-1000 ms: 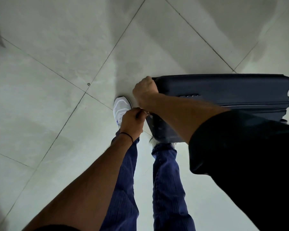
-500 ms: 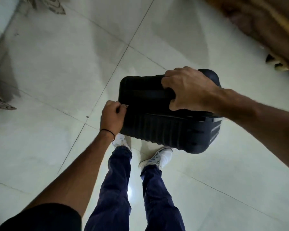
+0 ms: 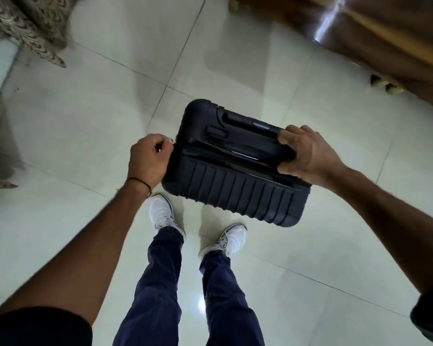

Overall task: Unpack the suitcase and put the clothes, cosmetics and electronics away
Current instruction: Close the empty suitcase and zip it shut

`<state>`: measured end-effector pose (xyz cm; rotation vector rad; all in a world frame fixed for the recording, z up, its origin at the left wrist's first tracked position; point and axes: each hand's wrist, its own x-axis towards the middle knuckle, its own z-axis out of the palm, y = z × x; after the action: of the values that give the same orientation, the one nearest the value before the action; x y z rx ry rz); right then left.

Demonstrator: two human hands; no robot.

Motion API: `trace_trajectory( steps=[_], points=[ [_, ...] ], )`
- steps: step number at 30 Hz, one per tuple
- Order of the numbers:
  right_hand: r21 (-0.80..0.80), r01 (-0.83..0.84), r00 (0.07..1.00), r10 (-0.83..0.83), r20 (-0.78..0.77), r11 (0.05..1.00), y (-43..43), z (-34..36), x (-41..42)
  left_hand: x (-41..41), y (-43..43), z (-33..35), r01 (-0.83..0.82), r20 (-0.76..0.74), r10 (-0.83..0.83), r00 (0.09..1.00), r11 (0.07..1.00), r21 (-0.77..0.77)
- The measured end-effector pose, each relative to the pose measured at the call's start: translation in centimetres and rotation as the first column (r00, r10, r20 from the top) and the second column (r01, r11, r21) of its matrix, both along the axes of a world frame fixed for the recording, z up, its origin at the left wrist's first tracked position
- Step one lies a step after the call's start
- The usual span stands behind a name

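Pale glossy floor tiles (image 3: 85, 146) fill most of the view, with a patterned fabric (image 3: 28, 23) at the upper left of the frame and brown wooden furniture (image 3: 385, 33) along the upper right. In the middle stands the suitcase (image 3: 235, 193), dark, hard-shelled and ribbed. It is seen from above, just in front of the person's white shoes (image 3: 162, 211).

The left hand (image 3: 148, 158) sits at the case's left end, fingers curled and pinching the small zipper pull (image 3: 173, 141) where the seam meets the corner. The right hand (image 3: 310, 156) grips the right end of the top, fingers over the far edge near the retracted handle (image 3: 248, 123) and thumb on the near side.

A second ago the case stretched across the right of the frame with both hands bunched at one corner. Half a second ago it had swung round under a right hand laid across the middle of its top. Now that hand has slid out to the far end, and the left hand has kept hold of the pull throughout. This looks like the zip being worked round the shell while the other hand steadies and turns the case (how far the seam has parted cannot be told here). Unpacking proper has not begun, since the case is not yet laid open and no clothes, cosmetics or electronics are in sight.
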<state>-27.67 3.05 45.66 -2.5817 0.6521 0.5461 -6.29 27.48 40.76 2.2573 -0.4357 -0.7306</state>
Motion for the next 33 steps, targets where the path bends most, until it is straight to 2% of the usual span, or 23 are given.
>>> trace_trajectory(
  steps=[2,4,7,9,12,14,16,19,25,28,33],
  points=[
    [-0.080,-0.025,0.999,0.022,-0.043,0.996,-0.5,-0.4,-0.3,-0.1,-0.8,0.0,-0.021,-0.240,0.011,0.971,0.999,-0.036],
    [-0.111,0.023,0.996,-0.033,-0.084,0.994,-0.4,-0.4,-0.6,-0.9,-1.5,-0.2,0.029,-0.318,-0.042,0.947,0.999,-0.045],
    [-0.068,0.103,0.991,-0.108,-0.075,0.992,1.2,-0.1,0.3,-3.3,-2.9,-0.5,0.039,-0.364,-0.059,0.930,0.997,-0.063],
    [-0.116,0.151,0.984,-0.160,-0.072,0.982,2.9,-0.7,1.5,-4.7,-3.5,-1.1,0.060,-0.372,-0.079,0.925,0.996,-0.063],
    [-0.188,0.362,0.930,-0.369,0.001,0.913,3.7,-1.9,2.2,-6.3,-3.8,-2.2,0.126,-0.223,-0.124,0.967,0.992,-0.005],
    [-0.137,0.428,0.904,-0.421,0.079,0.893,3.4,-2.3,1.4,-7.1,-4.0,-2.4,0.088,-0.110,-0.086,0.990,0.996,0.021],
    [-0.101,0.432,0.900,-0.421,0.112,0.896,3.3,-2.7,1.0,-7.5,-4.1,-2.8,0.026,-0.079,-0.024,0.997,0.999,0.024],
    [-0.116,0.426,0.901,-0.410,0.140,0.897,3.4,-2.6,1.3,-7.0,-3.9,-4.2,-0.004,-0.131,0.010,0.991,0.999,0.046],
    [-0.149,0.387,0.918,-0.364,0.159,0.910,3.7,-3.4,1.5,-6.0,-3.7,-9.0,0.019,-0.312,0.043,0.949,0.981,0.192],
    [-0.195,0.400,0.911,-0.365,0.193,0.895,3.7,-4.3,1.4,-5.8,-5.0,-10.2,-0.007,-0.424,0.061,0.904,0.992,0.127],
    [-0.265,0.381,0.917,-0.326,0.227,0.886,3.4,-4.8,1.1,-5.5,-4.4,-11.0,-0.041,-0.511,0.050,0.858,0.999,0.029]
  ],
)
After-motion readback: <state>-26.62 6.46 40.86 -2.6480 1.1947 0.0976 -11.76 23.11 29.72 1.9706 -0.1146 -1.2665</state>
